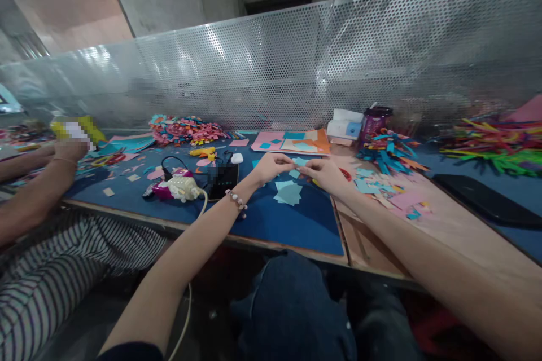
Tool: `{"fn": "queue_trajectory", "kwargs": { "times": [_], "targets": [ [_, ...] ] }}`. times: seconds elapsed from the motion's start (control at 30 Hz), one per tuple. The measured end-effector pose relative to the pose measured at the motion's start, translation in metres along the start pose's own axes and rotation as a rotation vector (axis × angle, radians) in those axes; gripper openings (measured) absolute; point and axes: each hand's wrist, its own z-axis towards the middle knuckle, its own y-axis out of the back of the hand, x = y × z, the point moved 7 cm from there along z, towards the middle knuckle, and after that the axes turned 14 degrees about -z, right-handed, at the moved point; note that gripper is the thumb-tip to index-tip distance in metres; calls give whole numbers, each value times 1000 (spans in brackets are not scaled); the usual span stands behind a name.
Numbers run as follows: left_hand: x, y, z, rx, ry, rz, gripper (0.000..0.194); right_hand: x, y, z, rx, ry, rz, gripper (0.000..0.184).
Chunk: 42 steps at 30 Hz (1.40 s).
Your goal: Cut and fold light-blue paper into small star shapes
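Observation:
Both my hands meet over the blue mat (296,220) and pinch one small light-blue paper piece (300,162) between them. My left hand (271,167), with a bead bracelet on its wrist, grips the piece's left edge with closed fingers. My right hand (326,174) holds the right edge, fingers also closed. Just below the hands lies a small stack of light-blue paper squares (288,193) on the mat.
Left of my hands sit a black box (222,181), a pink-and-white device (178,188) with a cord, and a yellow tool (204,152). Paper scraps (381,189), coloured sheets (292,141), paper flowers (186,130) and strips (499,146) litter the table. Another person's arm (38,192) rests at left. Perforated metal screen (296,62) behind.

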Motion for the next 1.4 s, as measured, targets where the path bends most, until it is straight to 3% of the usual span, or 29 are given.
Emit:
{"fn": "queue_trajectory", "kwargs": {
  "times": [0.4,0.77,0.93,1.07,1.2,1.4],
  "targets": [
    [3,1,1,9,34,-23,29,-2,5,-1,-104,-79,65,39],
    [-1,-4,-1,27,60,-66,27,-9,-3,2,-123,-119,428,30],
    [-2,1,1,-6,47,-77,25,-8,-3,3,-69,-139,554,32],
    [2,5,6,-16,0,-104,26,-7,-4,0,7,-141,346,42],
    [3,5,7,-4,-46,-101,24,7,-6,-3,74,-23,71,42],
    [-1,2,3,-19,-60,-83,24,12,-4,-4,36,-15,7,47]
  ]
}}
